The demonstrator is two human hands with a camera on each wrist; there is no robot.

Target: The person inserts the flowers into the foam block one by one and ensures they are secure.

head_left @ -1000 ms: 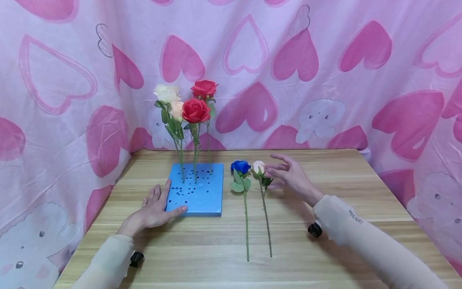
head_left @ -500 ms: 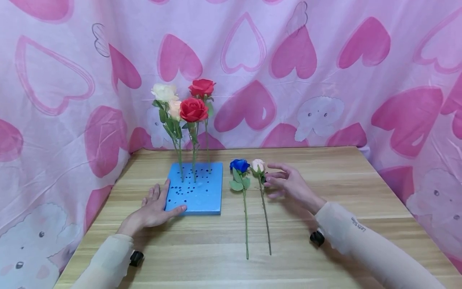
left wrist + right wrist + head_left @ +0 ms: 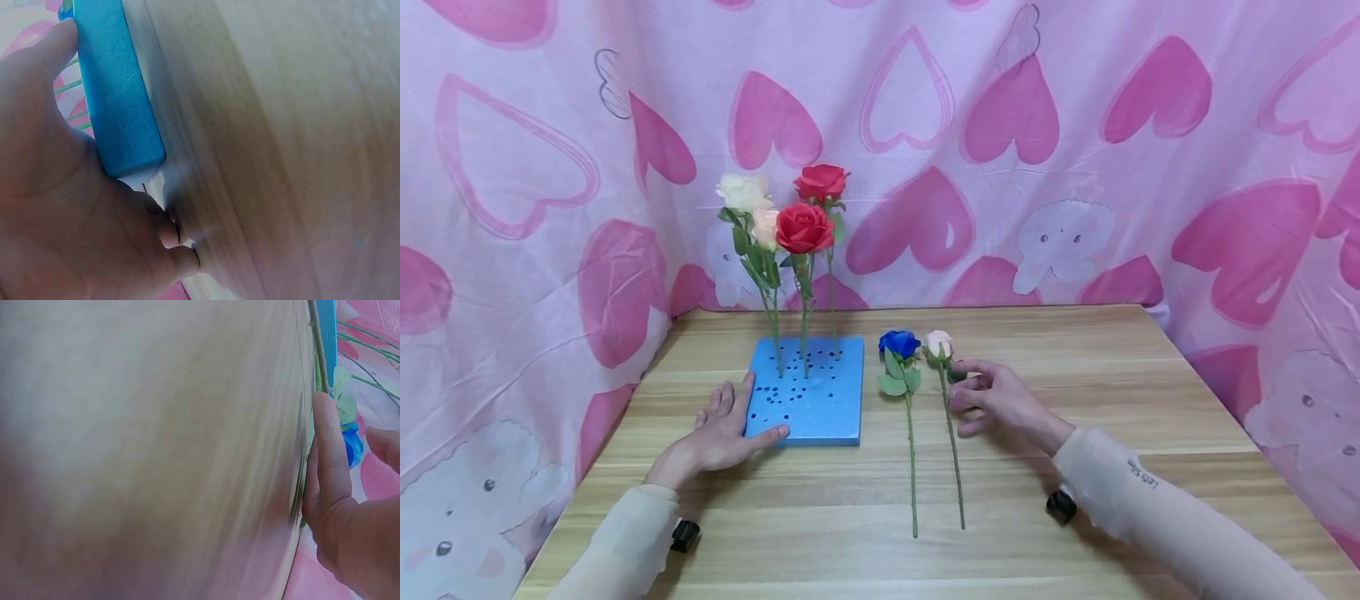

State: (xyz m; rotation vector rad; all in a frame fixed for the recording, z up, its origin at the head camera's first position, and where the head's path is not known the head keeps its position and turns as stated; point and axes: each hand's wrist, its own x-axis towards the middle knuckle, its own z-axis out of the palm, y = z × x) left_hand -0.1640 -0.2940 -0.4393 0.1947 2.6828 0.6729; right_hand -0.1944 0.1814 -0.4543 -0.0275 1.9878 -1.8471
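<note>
My left hand (image 3: pixel 715 433) rests against the left side of a blue foam board (image 3: pixel 823 421) full of small holes, its thumb over the front corner and its fingers spread on the table. In the left wrist view the thumb touches the board's edge (image 3: pixel 119 94). Beside the stem of a pale pink rose (image 3: pixel 938 345) lying on the table is my right hand (image 3: pixel 1006 407), fingertips right at the stem below the leaves. The right wrist view shows its thumb apart from straight fingers (image 3: pixel 331 444). A blue rose (image 3: pixel 898 343) lies parallel, just left of the pink one.
Two red roses (image 3: pixel 805 228), a white rose (image 3: pixel 745 192) and a peach rose (image 3: pixel 765 227) stand upright in the board's back half. A pink heart-patterned curtain (image 3: pixel 917 225) hangs behind and beside the wooden table (image 3: pixel 820 517).
My right hand has moved down from beside the pink rose's bloom to its stem, its fingers drawing closer together. The left hand stays on the board; the flowers lie as before.
</note>
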